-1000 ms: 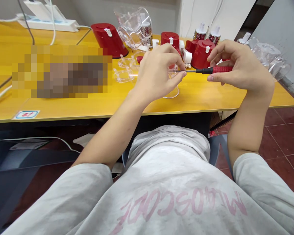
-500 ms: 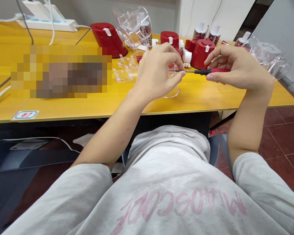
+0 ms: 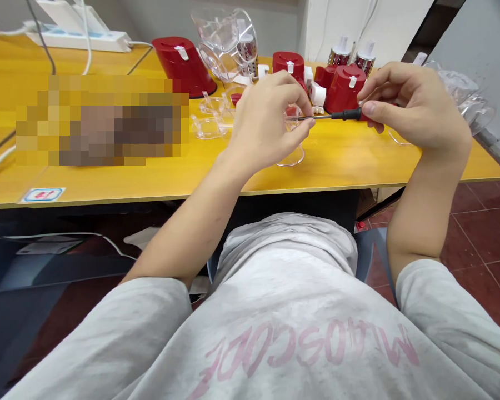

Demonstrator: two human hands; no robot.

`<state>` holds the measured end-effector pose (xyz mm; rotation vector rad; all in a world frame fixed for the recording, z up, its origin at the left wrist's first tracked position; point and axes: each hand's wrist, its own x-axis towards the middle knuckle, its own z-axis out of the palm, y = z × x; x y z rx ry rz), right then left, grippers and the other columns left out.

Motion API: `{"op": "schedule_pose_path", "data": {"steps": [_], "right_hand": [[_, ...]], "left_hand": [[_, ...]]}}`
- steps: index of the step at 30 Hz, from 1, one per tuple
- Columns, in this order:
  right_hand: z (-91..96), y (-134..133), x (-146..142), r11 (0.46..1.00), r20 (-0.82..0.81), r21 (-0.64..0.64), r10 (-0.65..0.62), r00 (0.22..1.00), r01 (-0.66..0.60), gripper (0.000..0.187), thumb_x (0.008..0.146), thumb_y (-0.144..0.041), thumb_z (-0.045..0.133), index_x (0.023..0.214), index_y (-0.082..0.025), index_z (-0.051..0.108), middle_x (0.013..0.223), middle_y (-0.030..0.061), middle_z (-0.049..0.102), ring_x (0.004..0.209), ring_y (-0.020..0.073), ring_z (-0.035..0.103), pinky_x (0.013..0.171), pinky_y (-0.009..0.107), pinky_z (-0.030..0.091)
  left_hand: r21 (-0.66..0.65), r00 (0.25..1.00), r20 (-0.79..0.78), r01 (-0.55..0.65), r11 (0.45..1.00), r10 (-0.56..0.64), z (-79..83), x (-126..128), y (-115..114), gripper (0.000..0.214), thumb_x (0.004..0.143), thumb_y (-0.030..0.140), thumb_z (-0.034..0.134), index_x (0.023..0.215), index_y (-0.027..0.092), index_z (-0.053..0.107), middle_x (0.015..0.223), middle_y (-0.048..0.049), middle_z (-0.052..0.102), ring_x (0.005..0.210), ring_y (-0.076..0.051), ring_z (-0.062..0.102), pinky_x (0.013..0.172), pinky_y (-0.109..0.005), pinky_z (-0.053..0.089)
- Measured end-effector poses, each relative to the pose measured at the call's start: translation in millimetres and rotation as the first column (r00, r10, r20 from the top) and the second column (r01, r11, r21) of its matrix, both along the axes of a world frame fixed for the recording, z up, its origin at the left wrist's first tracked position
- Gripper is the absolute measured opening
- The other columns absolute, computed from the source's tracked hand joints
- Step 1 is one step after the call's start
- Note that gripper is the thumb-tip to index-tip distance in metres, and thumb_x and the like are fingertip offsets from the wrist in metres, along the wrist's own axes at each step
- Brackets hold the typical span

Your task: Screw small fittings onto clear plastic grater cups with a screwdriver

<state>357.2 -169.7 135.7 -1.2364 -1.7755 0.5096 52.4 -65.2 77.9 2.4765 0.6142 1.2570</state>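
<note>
My right hand [image 3: 408, 108] is closed around the red handle of a screwdriver [image 3: 345, 114], its thumb and fingers pinching the front of the handle. The thin shaft lies nearly level and points left. My left hand [image 3: 270, 119] is closed, back towards me, around a clear plastic part [image 3: 291, 163] whose curved rim shows below the palm. Its thumb and index fingertips are beside the screwdriver's shaft, near the tip. Most of the clear part is hidden behind the left hand, and what the tip touches cannot be made out.
Red housings [image 3: 183, 66] with white tabs stand along the back of the yellow table [image 3: 337, 166]. Clear jugs [image 3: 227, 44] and perforated metal drums [image 3: 364, 58] are beside them. Small clear pieces [image 3: 210, 126] lie left of my hands. A power strip [image 3: 83, 39] is at the back left.
My right hand has risen slightly and changed its grasp, its fingers now further forward and covering more of the red handle. The left hand has stayed almost still.
</note>
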Motion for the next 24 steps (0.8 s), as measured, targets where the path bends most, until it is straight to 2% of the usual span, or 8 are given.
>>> {"op": "schedule_pose_path", "data": {"steps": [5,9,11,14,16,18,21,24], "right_hand": [[-1.2,0,10,0.992,0.074,-0.121,0.032,0.997,-0.023,0.034,0.096,-0.050,0.116,0.114,-0.036,0.090,0.096,0.0017,0.087,0.086,0.0275,0.076,0.069,0.043,0.056],[-1.3,-1,10,0.990,0.074,-0.124,0.083,0.994,-0.073,0.040,0.089,-0.050,0.123,0.113,-0.039,0.092,0.118,0.0027,0.091,0.111,0.0336,0.081,0.100,0.055,0.071],[-1.4,0,8,0.991,0.060,-0.104,0.085,0.995,-0.079,0.044,0.084,-0.050,0.126,0.112,-0.041,0.093,0.127,0.0019,0.090,0.120,0.0350,0.079,0.115,0.059,0.071],[-0.8,-2,4,0.997,0.045,-0.060,0.059,0.997,-0.057,0.049,0.079,-0.045,0.127,0.113,-0.042,0.091,0.132,0.0010,0.089,0.122,0.0357,0.076,0.122,0.062,0.070],[0.8,-7,0,0.999,0.029,-0.028,0.032,0.999,-0.031,0.052,0.079,-0.041,0.126,0.116,-0.044,0.089,0.132,0.0014,0.089,0.120,0.0358,0.077,0.111,0.061,0.074],[2.9,-12,-3,1.000,0.019,-0.027,0.008,1.000,-0.008,0.054,0.082,-0.040,0.124,0.122,-0.044,0.087,0.133,0.0022,0.088,0.110,0.0340,0.077,0.087,0.056,0.074],[5.5,-16,-6,0.997,0.030,-0.071,-0.004,1.000,0.006,0.060,0.080,-0.045,0.125,0.125,-0.043,0.086,0.130,0.0022,0.090,0.087,0.0271,0.071,0.056,0.047,0.057],[6.0,-12,-7,0.989,0.055,-0.149,0.000,0.998,0.008,0.052,0.085,-0.057,0.123,0.117,-0.040,0.087,0.108,0.0005,0.090,0.071,0.0220,0.064,0.051,0.044,0.046]], "left_hand": [[0.024,1.000,-0.010,-0.013,1.000,0.013,-0.6,0,0,0.008,0.104,0.045,0.085,0.105,0.048,0.092,0.126,-0.0070,0.089,0.131,-0.052,0.081,0.117,-0.080,0.063],[0.032,1.000,-0.008,-0.006,0.999,0.006,-1.6,-1,1,0.010,0.103,0.043,0.085,0.107,0.048,0.092,0.130,-0.0064,0.090,0.130,-0.052,0.081,0.117,-0.081,0.062],[0.034,1.000,-0.004,-0.001,0.999,0.001,-2.6,-1,3,0.011,0.103,0.042,0.085,0.106,0.048,0.092,0.131,-0.0064,0.090,0.130,-0.051,0.081,0.117,-0.081,0.061],[0.035,1.000,-0.002,0.009,0.999,-0.009,-3.9,-1,5,0.010,0.104,0.043,0.085,0.105,0.048,0.093,0.132,-0.0064,0.090,0.131,-0.052,0.082,0.116,-0.081,0.062],[0.036,1.000,0.000,0.009,0.999,-0.009,-4.4,0,5,0.008,0.104,0.044,0.086,0.104,0.046,0.093,0.131,-0.0068,0.091,0.130,-0.052,0.082,0.116,-0.081,0.063],[0.039,1.000,0.004,0.003,0.999,-0.003,-4.4,1,5,0.005,0.104,0.045,0.087,0.104,0.044,0.092,0.130,-0.0076,0.091,0.128,-0.051,0.082,0.116,-0.080,0.064],[0.039,1.000,0.002,-0.002,0.999,0.002,-4.1,1,3,0.004,0.105,0.045,0.088,0.102,0.043,0.090,0.130,-0.0077,0.091,0.129,-0.050,0.083,0.114,-0.077,0.066],[0.046,1.000,-0.004,-0.005,0.999,0.005,-4.2,1,2,0.004,0.105,0.043,0.088,0.101,0.042,0.087,0.131,-0.0072,0.091,0.128,-0.049,0.084,0.114,-0.077,0.066]]}}
